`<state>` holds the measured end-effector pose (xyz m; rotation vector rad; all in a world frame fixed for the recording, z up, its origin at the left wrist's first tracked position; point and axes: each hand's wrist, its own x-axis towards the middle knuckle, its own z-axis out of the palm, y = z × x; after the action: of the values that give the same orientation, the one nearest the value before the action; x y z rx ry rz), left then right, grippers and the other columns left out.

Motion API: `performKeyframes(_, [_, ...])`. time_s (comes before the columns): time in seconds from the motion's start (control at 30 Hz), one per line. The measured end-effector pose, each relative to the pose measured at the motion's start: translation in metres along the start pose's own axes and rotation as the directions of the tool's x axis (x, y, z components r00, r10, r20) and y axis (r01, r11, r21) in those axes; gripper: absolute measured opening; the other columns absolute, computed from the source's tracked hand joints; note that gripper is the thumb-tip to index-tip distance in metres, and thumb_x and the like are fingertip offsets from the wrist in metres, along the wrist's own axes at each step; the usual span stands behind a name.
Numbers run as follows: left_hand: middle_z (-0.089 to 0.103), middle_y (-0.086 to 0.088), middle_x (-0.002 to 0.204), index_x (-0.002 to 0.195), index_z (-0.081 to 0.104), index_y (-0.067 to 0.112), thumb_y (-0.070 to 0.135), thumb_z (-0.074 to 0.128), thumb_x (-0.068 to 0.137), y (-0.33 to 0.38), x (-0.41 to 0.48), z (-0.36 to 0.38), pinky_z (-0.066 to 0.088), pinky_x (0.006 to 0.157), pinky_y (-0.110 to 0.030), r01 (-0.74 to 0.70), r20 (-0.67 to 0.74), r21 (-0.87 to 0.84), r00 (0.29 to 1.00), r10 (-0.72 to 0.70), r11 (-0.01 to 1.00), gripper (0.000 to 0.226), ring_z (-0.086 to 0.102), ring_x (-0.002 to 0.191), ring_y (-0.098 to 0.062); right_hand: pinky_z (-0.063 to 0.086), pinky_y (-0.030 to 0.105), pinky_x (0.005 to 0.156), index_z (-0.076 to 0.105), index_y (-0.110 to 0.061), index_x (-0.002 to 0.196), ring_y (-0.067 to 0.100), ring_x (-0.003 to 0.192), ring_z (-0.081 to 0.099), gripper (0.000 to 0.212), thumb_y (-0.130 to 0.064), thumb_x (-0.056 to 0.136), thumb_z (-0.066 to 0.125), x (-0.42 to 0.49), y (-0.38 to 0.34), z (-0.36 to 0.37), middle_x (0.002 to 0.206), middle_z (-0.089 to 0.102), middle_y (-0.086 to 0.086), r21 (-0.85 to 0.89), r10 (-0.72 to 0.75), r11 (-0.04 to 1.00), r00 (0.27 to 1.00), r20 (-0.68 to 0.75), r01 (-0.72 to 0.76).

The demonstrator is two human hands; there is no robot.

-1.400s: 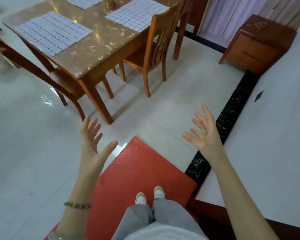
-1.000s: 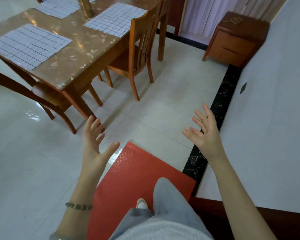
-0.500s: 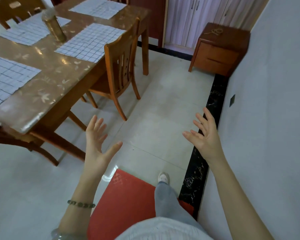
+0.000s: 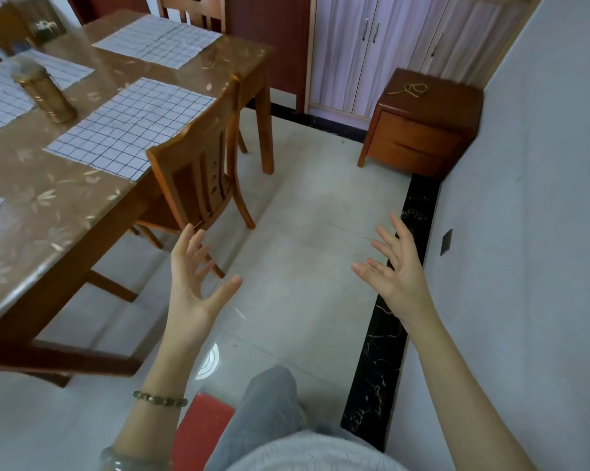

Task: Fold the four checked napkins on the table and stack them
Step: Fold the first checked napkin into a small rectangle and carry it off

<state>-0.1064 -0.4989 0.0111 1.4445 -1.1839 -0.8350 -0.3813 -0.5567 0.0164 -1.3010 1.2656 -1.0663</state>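
Now napkin [image 4: 130, 125] flat; long axis along tbl [image 4: 65, 202] edge.

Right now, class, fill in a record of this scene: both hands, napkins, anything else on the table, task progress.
left hand: open, fingers spread, holding nothing
right hand: open, fingers spread, holding nothing
checked napkins: four on the table, lying flat, none stacked
gold canister: upright among the napkins
progress: no napkin folded yet

The table [image 4: 65, 205] bears flat checked napkins [image 4: 130, 127] and a brass canister [image 4: 45, 93].
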Motion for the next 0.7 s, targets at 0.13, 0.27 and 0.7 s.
performKeyframes(0.13, [0.031, 0.01, 0.153, 0.149, 0.016, 0.038, 0.034, 0.071, 0.077, 0.001, 0.062, 0.027, 0.032, 0.113, -0.037, -0.028, 0.01, 0.013, 1.0, 0.028, 1.0, 0.091, 0.035, 0.137, -0.004, 0.04, 0.026, 0.103, 0.022, -0.046, 0.138, 0.007, 0.131, 0.04, 0.087, -0.009, 0.079, 0.074, 0.056, 0.003, -0.012, 0.148, 0.035, -0.005, -0.006, 0.001, 1.0, 1.0, -0.008, -0.001])
performKeyframes(0.27, [0.032, 0.013, 0.152, 0.148, 0.019, 0.041, 0.042, 0.073, 0.073, 0.0, 0.136, 0.053, 0.033, 0.111, -0.034, -0.038, 0.018, -0.011, 0.999, 0.038, 0.999, 0.093, 0.036, 0.136, -0.003, 0.04, 0.028, 0.104, 0.023, -0.044, 0.14, 0.007, 0.131, 0.04, 0.087, -0.01, 0.079, 0.075, 0.128, 0.004, -0.023, 0.148, 0.035, -0.005, 0.008, -0.013, 1.0, 0.999, -0.051, 0.013])
performKeyframes(0.7, [0.032, 0.008, 0.152, 0.151, 0.017, 0.031, 0.045, 0.071, 0.072, 0.006, 0.405, 0.122, 0.033, 0.114, -0.042, -0.108, 0.039, -0.055, 0.993, 0.11, 0.993, 0.097, 0.036, 0.137, -0.004, 0.041, 0.025, 0.1, 0.022, -0.04, 0.143, 0.007, 0.13, 0.042, 0.089, -0.011, 0.078, 0.075, 0.399, -0.027, -0.041, 0.148, 0.036, -0.005, -0.018, -0.078, 0.997, 0.993, -0.089, 0.076])
